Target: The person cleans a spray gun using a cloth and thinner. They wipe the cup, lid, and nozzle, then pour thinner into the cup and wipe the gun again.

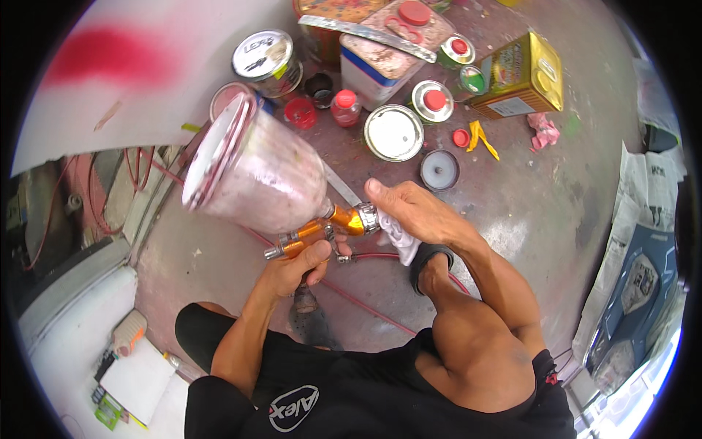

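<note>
A paint spray gun (344,218) with an orange-gold body and a silver nozzle ring lies across the middle of the view. Its large translucent cup (267,172), stained pinkish, tilts to the upper left. My left hand (301,268) is closed round the gun's handle from below. At the nozzle end, my right hand (418,212) grips a crumpled white cloth (398,241), its thumb raised beside the silver ring; some of its fingers are hidden. A red hose (376,255) runs from near the gun across the floor by my foot.
Beyond the gun stand paint tins (394,132), a white tub (373,69) with a flat stick (365,36) on top, red-capped containers (346,108) and a yellow can (521,77). A round lid (439,170) lies nearer. White panel (124,66) at left; paper-masked blue part (636,271) at right.
</note>
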`<state>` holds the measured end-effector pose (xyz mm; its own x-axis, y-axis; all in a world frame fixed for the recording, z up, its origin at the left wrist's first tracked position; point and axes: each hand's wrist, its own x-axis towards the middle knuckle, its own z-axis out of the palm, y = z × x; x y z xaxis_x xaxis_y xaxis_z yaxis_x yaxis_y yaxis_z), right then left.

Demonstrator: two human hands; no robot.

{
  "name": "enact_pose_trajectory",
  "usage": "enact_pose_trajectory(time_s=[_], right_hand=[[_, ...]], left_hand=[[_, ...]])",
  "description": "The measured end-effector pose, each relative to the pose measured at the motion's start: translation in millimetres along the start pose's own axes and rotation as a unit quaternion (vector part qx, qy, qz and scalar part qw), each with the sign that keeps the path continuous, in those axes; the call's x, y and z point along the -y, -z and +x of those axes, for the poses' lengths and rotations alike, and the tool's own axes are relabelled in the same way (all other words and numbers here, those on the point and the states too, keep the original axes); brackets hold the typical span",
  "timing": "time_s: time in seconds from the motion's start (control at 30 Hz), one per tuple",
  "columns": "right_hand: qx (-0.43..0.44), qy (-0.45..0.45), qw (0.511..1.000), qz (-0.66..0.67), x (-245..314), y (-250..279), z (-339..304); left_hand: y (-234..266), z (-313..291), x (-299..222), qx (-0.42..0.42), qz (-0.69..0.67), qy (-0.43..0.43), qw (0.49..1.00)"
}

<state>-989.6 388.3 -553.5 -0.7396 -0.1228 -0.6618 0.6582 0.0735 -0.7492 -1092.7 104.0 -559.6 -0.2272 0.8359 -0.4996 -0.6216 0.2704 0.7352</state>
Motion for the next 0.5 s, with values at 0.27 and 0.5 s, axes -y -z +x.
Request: enact_pose_trajectory(time_s=[0.27,0.5], right_hand=[[-0.005,-0.046,0.997,0.055,-12,3,-1],[-0.011,-0.003,0.998,0.064,-16,-3,-5]], left_hand=[[-4,5,2,-0.003,0.013,-0.011,1.0],[-3,5,5,0.002,-0.002,-0.011,1.0]])
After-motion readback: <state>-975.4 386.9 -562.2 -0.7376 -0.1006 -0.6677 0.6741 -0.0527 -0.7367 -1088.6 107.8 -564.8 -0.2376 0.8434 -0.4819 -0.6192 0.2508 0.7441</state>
